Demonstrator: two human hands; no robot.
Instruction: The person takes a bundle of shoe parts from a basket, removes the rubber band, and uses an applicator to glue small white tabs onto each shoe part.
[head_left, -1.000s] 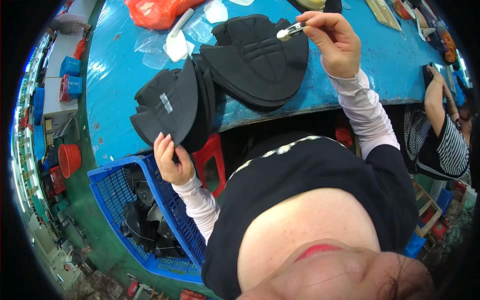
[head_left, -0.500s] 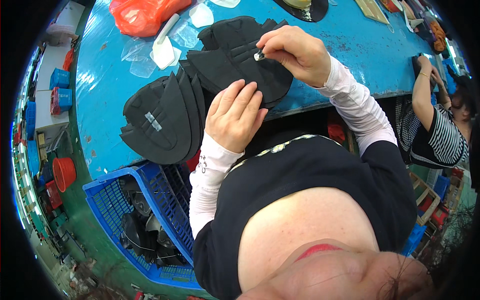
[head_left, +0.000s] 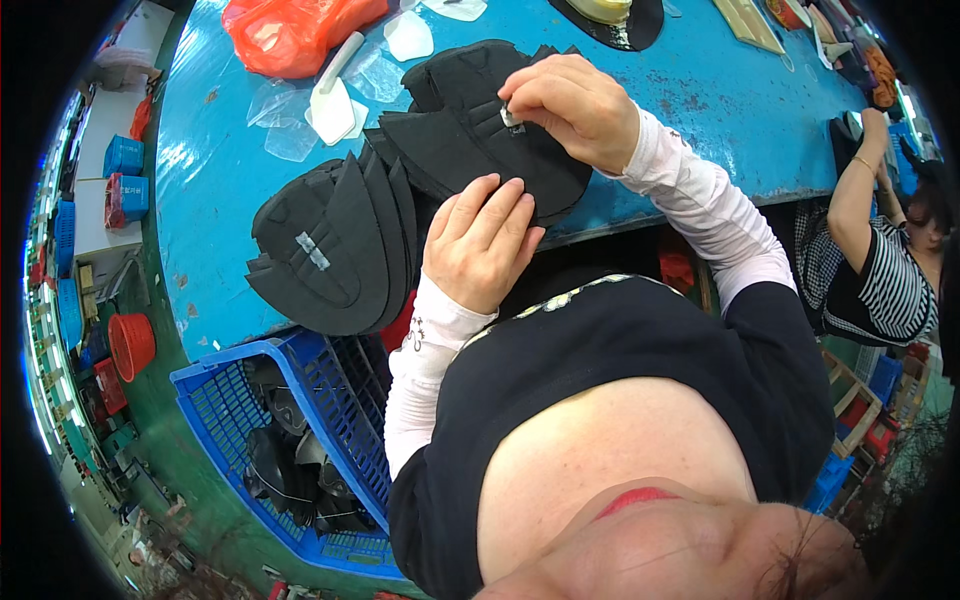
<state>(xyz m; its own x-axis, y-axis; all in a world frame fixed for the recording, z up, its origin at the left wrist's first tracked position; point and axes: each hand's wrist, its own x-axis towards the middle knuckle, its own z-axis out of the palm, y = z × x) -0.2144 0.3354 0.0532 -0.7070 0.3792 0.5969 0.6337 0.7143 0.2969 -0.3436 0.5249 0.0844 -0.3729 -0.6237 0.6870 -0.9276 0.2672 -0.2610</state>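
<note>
Two stacks of black, rounded foam-like pads lie on the blue table. My left hand (head_left: 478, 250) rests flat on the near edge of the right stack (head_left: 450, 140), fingers stretched out. Above that stack, my right hand (head_left: 578, 108) is closed in a pinch on a small dark piece with a whitish end (head_left: 509, 115). Its tip is at the top pad, beside a small shiny patch (head_left: 517, 129); the fingers hide the rest of it. The left stack (head_left: 330, 285) is fanned out and carries a similar pale, shiny strip (head_left: 312, 250).
An orange-red plastic bag (head_left: 290, 35), white pieces (head_left: 330, 112) and clear film (head_left: 285, 125) lie beyond the stacks. A blue crate (head_left: 240, 350) with black items stands below the table at left. At right, another person (head_left: 880, 240) sits along the table.
My right hand has moved a little left and down with the pinched piece, and the shiny patch shows beside its tip. My left hand stays on the stack; the whole view has shifted slightly.
</note>
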